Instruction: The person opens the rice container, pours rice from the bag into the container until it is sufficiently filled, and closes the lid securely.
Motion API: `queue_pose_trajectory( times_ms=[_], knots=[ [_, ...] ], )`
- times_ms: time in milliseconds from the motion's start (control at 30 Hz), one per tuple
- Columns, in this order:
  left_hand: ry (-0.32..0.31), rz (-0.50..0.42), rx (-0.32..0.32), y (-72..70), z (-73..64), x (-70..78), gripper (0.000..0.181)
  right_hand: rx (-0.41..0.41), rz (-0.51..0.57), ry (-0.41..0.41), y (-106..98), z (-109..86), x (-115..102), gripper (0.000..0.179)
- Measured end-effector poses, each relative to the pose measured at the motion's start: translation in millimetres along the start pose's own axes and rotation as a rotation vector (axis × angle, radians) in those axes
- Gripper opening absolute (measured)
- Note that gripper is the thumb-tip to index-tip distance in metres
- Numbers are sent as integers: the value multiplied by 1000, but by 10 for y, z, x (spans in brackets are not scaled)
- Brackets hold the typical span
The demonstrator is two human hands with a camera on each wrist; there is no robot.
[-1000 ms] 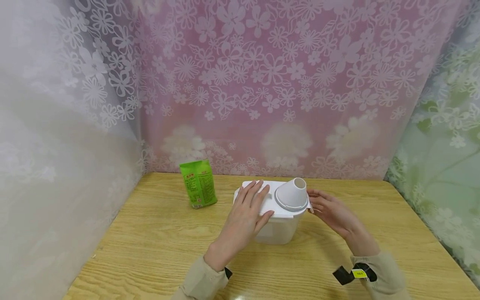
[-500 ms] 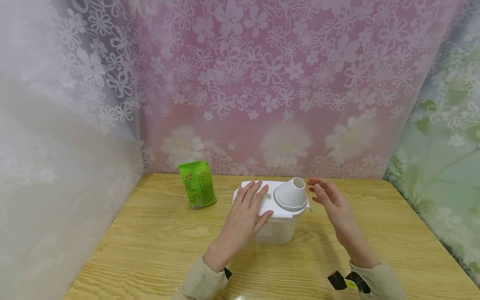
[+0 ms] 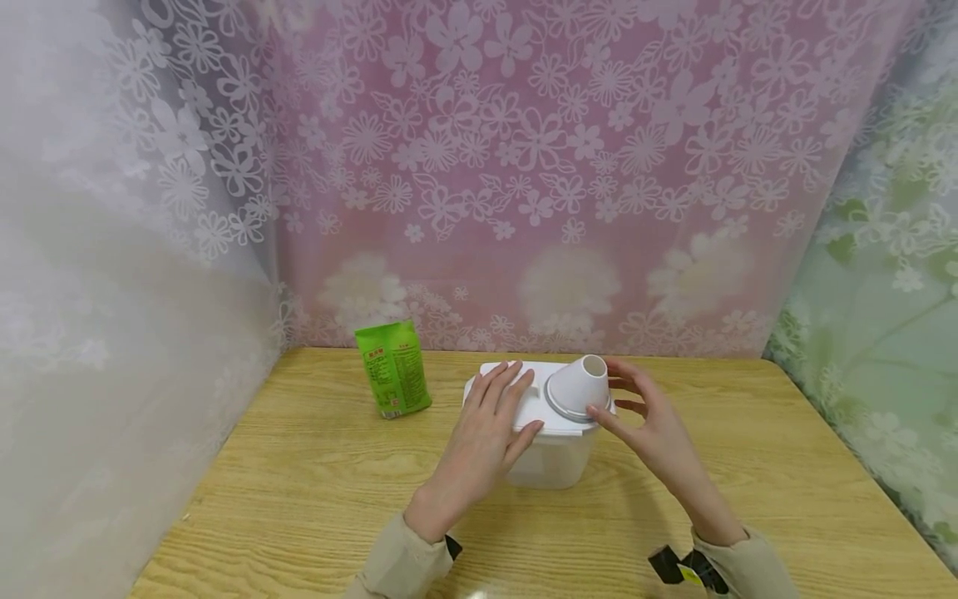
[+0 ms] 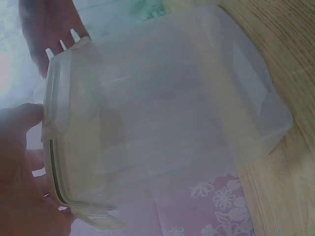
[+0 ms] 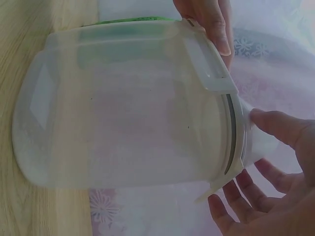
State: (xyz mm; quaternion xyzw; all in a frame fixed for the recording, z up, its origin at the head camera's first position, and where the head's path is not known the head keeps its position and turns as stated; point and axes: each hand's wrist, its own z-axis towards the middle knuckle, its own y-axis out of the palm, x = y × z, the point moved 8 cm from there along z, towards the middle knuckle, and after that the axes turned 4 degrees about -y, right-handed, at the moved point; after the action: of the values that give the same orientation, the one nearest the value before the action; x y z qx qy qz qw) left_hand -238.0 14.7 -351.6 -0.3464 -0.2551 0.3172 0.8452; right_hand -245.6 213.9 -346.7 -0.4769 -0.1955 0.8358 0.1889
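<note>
A clear plastic storage container [image 3: 550, 462] with a white lid [image 3: 533, 409] stands upright on the wooden table. From the lid's right end rises a white cone-shaped cap [image 3: 578, 387], narrow and open at its top. My left hand [image 3: 479, 433] rests on the lid's left part, fingers spread. At the cap's base, my right hand [image 3: 651, 428] has its thumb in front and fingers behind, curved round it. The right wrist view shows that thumb [image 5: 275, 123] right at the cap. A side latch [image 5: 209, 194] sticks outward below the lid's edge.
A green printed bag [image 3: 394, 370] stands behind and left of the container. Flowered curtains [image 3: 464, 166] enclose the wooden table [image 3: 299, 499] at the back and both sides.
My right hand has left the lid's right edge, risen, and come in round the cone-shaped cap. My left hand has stayed on the lid.
</note>
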Motion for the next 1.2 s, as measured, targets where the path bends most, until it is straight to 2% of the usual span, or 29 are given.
queue_pose_trajectory(
  times_ms=[200, 367, 467, 600, 767, 900, 1200],
  knots=[
    [6, -34, 17, -19, 8, -13, 58, 15, -17, -29, -6, 1, -8, 66],
    [2, -87, 27, -40, 34, -60, 60, 17, -24, -20, -8, 4, 14, 66],
    [-47, -177, 2, -50, 47, -150, 64, 16, -24, -12, -9, 4, 14, 67],
    [-157, -308, -29, -74, 47, -340, 69, 11, -28, -9, -9, 2, -1, 66],
    [-257, -361, -81, -60, 18, -568, 63, -6, -43, 2, -2, 4, -6, 68],
    [-286, -381, -137, -11, -10, -658, 55, -15, -44, 9, 12, 8, 2, 72],
    [-317, -380, -178, 13, -30, -680, 58, 4, -47, 4, 31, -7, 20, 70]
  ],
)
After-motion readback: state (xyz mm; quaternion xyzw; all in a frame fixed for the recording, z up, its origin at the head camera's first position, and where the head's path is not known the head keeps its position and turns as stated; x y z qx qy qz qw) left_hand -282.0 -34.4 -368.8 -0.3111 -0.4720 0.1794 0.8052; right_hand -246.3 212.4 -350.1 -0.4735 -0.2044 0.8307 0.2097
